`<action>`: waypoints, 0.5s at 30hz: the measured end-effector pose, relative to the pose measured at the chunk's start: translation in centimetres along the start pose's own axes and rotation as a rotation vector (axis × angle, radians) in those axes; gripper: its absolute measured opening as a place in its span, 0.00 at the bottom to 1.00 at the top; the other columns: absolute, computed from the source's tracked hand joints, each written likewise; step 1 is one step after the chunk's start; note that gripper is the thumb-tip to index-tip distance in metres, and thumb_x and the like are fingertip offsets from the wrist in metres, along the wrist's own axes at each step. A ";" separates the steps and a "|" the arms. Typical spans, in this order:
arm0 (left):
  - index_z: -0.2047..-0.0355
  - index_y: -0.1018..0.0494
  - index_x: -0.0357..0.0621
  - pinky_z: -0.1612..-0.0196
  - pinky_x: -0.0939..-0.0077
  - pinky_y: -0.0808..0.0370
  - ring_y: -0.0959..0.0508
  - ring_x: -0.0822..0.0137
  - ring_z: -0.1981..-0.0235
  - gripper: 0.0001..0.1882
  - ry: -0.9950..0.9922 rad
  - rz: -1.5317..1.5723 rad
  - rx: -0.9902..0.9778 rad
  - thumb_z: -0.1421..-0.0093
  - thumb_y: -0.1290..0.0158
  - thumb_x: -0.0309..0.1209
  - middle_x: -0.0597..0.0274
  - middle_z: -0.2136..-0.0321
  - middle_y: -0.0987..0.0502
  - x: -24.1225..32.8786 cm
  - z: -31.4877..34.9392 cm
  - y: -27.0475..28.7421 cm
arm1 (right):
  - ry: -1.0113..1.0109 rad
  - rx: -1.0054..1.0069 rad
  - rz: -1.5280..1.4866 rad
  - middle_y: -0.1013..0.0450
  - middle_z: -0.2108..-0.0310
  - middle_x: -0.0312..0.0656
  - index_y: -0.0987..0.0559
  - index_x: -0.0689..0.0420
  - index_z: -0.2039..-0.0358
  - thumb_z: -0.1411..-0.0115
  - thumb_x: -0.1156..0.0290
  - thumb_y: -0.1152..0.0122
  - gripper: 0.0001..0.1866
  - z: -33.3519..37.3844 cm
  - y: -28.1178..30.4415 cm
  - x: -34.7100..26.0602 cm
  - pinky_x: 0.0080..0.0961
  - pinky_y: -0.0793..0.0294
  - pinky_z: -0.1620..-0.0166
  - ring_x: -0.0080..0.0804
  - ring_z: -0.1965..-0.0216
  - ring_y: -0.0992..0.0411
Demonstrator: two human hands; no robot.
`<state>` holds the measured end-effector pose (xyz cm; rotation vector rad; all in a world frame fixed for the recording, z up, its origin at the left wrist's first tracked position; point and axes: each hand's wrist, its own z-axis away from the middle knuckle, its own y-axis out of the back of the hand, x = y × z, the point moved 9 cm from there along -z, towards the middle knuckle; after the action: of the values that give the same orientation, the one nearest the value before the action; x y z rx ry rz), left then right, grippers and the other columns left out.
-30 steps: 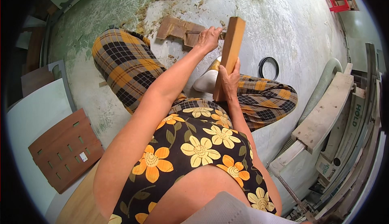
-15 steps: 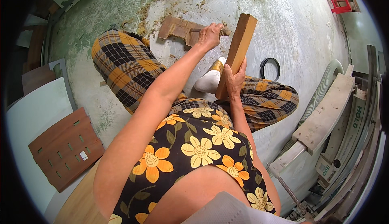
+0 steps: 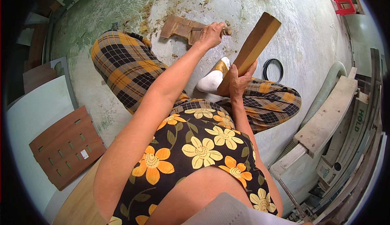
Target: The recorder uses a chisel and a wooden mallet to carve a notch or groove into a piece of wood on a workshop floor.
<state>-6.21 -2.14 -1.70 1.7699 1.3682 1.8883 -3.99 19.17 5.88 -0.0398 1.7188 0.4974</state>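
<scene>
At upper center, the left hand (image 3: 212, 34) grips a tool handle (image 3: 227, 31); right of center, the right hand (image 3: 240, 82) clasps a wooden block (image 3: 256, 42), best braced firmly.

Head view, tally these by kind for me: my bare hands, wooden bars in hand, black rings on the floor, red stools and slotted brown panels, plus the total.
Bare hands: 2, left hand and right hand
Held wooden bar: 1
Black ring: 1
Red stool: 1
Slotted brown panel: 1
Total: 6
</scene>
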 end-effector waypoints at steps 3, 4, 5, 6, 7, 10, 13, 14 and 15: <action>0.57 0.29 0.46 0.58 0.53 0.25 0.22 0.43 0.61 0.15 -0.015 -0.006 0.014 0.47 0.47 0.22 0.47 0.66 0.23 0.6 0.0 0.2 | -0.268 -0.282 0.201 0.30 0.52 0.60 0.45 0.59 0.35 0.46 0.67 0.38 0.40 0.2 -2.6 2.4 0.38 0.29 0.48 0.51 0.53 0.27; 0.57 0.29 0.46 0.58 0.53 0.25 0.22 0.43 0.61 0.15 -0.025 -0.002 0.011 0.47 0.47 0.22 0.47 0.66 0.23 0.7 0.1 -0.2 | -0.217 -0.242 0.183 0.29 0.53 0.60 0.45 0.57 0.35 0.45 0.65 0.37 0.41 0.6 -2.9 2.7 0.39 0.28 0.49 0.53 0.53 0.27; 0.57 0.28 0.46 0.58 0.52 0.26 0.22 0.43 0.61 0.15 -0.005 -0.038 -0.011 0.47 0.47 0.22 0.47 0.66 0.23 -0.3 0.5 -0.6 | -0.174 -0.259 0.179 0.29 0.53 0.60 0.46 0.57 0.34 0.45 0.65 0.37 0.41 0.7 -3.0 2.4 0.39 0.28 0.49 0.51 0.53 0.27; 0.57 0.28 0.46 0.58 0.52 0.26 0.22 0.44 0.61 0.15 0.015 -0.075 -0.033 0.47 0.47 0.22 0.47 0.66 0.23 -1.2 0.7 -1.0 | -0.131 -0.276 0.176 0.29 0.52 0.59 0.47 0.58 0.34 0.46 0.66 0.36 0.42 0.8 -3.0 2.0 0.38 0.28 0.49 0.50 0.52 0.27; 0.57 0.28 0.46 0.59 0.52 0.26 0.22 0.44 0.62 0.15 -0.001 -0.058 -0.003 0.47 0.47 0.22 0.47 0.67 0.23 -1.1 0.7 -1.0 | -0.133 -0.280 0.176 0.29 0.52 0.59 0.47 0.58 0.34 0.46 0.66 0.36 0.42 0.8 -2.9 1.9 0.38 0.28 0.49 0.50 0.52 0.27; 0.57 0.27 0.46 0.59 0.53 0.26 0.22 0.45 0.62 0.15 -0.010 -0.058 0.025 0.47 0.47 0.22 0.47 0.66 0.23 -1.6 0.1 -0.7 | -0.156 -0.212 0.082 0.29 0.50 0.58 0.48 0.59 0.34 0.46 0.67 0.36 0.44 0.6 -2.0 1.7 0.37 0.29 0.48 0.47 0.51 0.27; 0.57 0.27 0.47 0.58 0.53 0.26 0.22 0.45 0.61 0.15 0.005 -0.048 -0.001 0.47 0.47 0.22 0.47 0.65 0.24 -1.4 0.2 -1.1 | -0.092 -0.092 0.004 0.30 0.49 0.58 0.49 0.59 0.33 0.47 0.67 0.36 0.45 0.5 -1.2 0.8 0.37 0.30 0.46 0.46 0.49 0.28; 0.58 0.27 0.47 0.58 0.53 0.26 0.22 0.45 0.61 0.15 0.007 -0.051 -0.024 0.46 0.47 0.22 0.47 0.65 0.24 -1.3 0.3 -1.4 | -0.090 -0.087 0.005 0.30 0.49 0.58 0.49 0.59 0.33 0.47 0.67 0.36 0.45 0.5 -1.3 0.9 0.37 0.30 0.46 0.46 0.49 0.28; 0.58 0.27 0.47 0.58 0.53 0.26 0.22 0.45 0.61 0.15 0.001 -0.050 -0.023 0.46 0.47 0.22 0.47 0.65 0.24 -1.5 0.5 -1.3 | -0.170 -0.196 0.083 0.30 0.49 0.58 0.49 0.59 0.34 0.47 0.67 0.36 0.44 0.6 -2.5 1.7 0.37 0.30 0.47 0.46 0.49 0.28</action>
<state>-6.01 -2.21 -3.72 1.7082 1.3719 1.8727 -3.04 17.55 3.43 -0.0649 1.5063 0.7100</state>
